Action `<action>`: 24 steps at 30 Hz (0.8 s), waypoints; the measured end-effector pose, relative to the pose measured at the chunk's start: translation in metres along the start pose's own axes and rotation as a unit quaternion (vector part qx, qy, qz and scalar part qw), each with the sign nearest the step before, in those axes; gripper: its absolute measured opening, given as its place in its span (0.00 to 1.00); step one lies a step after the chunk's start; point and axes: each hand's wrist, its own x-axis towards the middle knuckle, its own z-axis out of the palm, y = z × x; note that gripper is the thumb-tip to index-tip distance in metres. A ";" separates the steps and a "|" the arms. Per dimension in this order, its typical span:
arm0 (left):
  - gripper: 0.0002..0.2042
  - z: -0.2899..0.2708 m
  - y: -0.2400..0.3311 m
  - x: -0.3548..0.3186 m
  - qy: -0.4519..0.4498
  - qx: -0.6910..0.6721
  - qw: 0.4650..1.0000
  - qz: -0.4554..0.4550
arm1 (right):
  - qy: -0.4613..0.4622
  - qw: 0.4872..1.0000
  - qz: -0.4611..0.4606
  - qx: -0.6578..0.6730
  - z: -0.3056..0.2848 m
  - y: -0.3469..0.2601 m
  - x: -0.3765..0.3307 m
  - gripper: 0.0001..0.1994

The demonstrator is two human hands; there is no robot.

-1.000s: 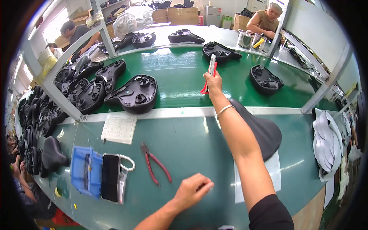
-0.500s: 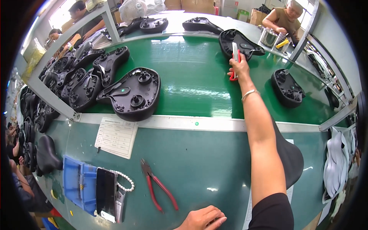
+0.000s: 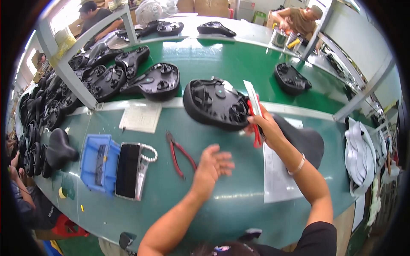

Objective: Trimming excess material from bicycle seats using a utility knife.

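My right hand (image 3: 265, 123) is closed round a red-handled tool (image 3: 255, 113) with a long flat pale blade, whose exact kind I cannot make out. The same hand also grips the narrow end of a black bicycle saddle (image 3: 213, 94), underside up, showing its ribs and fittings. That saddle is held over the near edge of the green strip. Empty and with fingers spread, my left hand (image 3: 210, 170) hovers below it, apart from it. Red-handled pliers (image 3: 179, 153) lie open on the bench left of my left hand.
Another saddle (image 3: 305, 141) lies on the bench beyond my right forearm, partly over a paper sheet (image 3: 275, 183). At left are a blue bin (image 3: 90, 164), a phone (image 3: 128, 170) and piled saddles (image 3: 106, 81). Metal posts (image 3: 79, 83) frame the bench; a co-worker (image 3: 299, 21) sits far right.
My right hand has come back toward me, bringing the saddle from the green strip. My left hand has risen from the bench edge and opened. The whole view has shifted.
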 end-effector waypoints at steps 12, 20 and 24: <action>0.23 0.030 0.050 -0.029 -0.003 0.179 0.965 -0.190 | 0.098 0.970 -0.008 -0.223 -0.005 0.017 -0.251 0.20; 0.19 0.072 0.081 -0.048 0.003 0.321 0.928 -0.190 | -0.083 0.713 -0.306 -0.626 -0.014 -0.010 -0.229 0.26; 0.19 0.061 0.084 -0.052 0.015 0.349 0.922 -0.165 | -0.117 0.720 -0.186 -0.659 -0.015 0.008 -0.250 0.31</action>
